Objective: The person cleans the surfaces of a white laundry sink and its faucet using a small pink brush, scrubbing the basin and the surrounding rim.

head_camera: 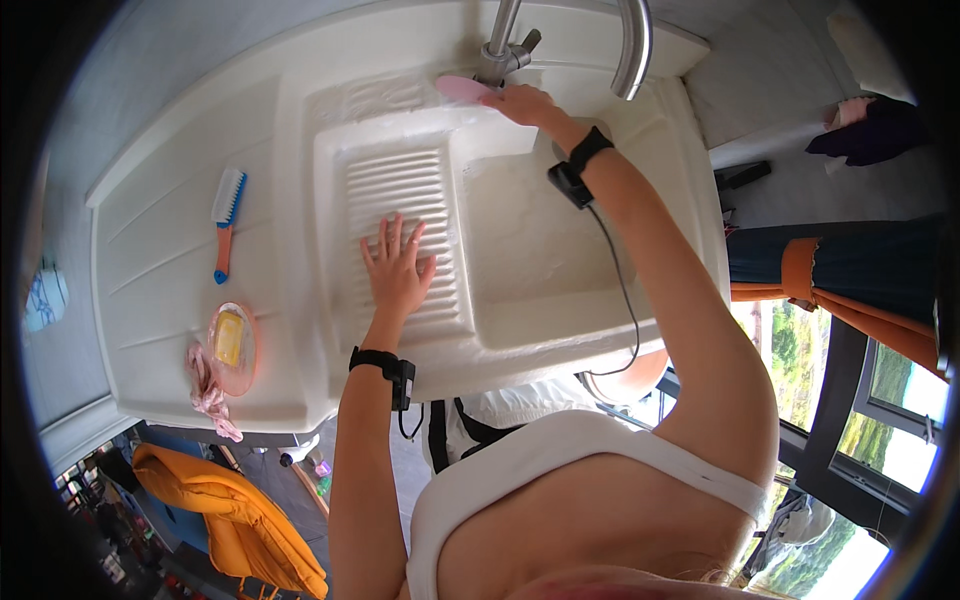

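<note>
My left hand point(396, 270) rests with spread fingers on the ribbed washboard point(397, 172) moulded into the white laundry sink point(540, 255). Up at the back ledge, my right hand point(525, 105) grips the edge of a flat pink oval piece point(461, 88), whose exact kind I cannot tell. That piece lies just in front of the metal tap base point(492, 69). On the left drainboard point(165, 247) are a blue and orange scrub brush point(228, 210) and a pinkish dish point(244, 379) holding a yellow bar of soap point(229, 337). A crumpled pink cloth point(206, 390) lies beside the dish, partly over the front edge.
The curved metal spout point(634, 52) arches over the sink's back right. A black cable point(619, 262) hangs from my right wristband across the basin. An orange padded chair point(232, 517) stands at lower left. Dark curtains point(862, 259) and windows are on the right.
</note>
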Motion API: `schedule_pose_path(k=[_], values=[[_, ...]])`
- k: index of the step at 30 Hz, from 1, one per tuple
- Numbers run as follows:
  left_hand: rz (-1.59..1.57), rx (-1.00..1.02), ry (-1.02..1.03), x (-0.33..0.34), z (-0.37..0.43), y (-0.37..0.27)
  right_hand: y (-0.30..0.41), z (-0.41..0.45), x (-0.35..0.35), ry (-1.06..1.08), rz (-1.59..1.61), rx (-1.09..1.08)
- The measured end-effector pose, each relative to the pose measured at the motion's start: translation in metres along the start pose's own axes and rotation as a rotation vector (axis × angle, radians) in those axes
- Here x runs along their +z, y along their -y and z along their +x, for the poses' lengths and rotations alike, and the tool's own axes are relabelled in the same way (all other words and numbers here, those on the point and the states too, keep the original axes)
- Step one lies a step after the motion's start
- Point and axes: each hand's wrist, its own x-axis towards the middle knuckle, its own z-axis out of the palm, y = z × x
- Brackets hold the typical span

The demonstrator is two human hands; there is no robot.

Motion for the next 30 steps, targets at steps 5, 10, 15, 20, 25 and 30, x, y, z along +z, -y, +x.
schedule_pose_path(k=[5,10,15,20,25,30], values=[[0.002,-0.033,-0.019,0.0,-0.004,0.004,-0.014,-0.009,-0.006,0.055,-0.003,0.016],[-0.026,-0.018,-0.025,-0.002,0.002,-0.001,-0.005,-0.009,0.024,0.307,0.709,0.195],[-0.041,-0.021,-0.056,-0.002,0.002,0.0,0.081,0.013,0.037,0.347,1.489,0.456],[-0.034,-0.031,-0.056,-0.001,-0.002,0.005,0.1,-0.016,0.075,0.28,1.754,0.541],[-0.048,-0.018,-0.059,-0.003,0.001,0.001,0.077,0.016,0.035,0.403,1.83,0.571],[-0.049,-0.03,-0.058,-0.001,-0.004,0.005,0.094,-0.016,0.06,0.339,1.72,0.567]])
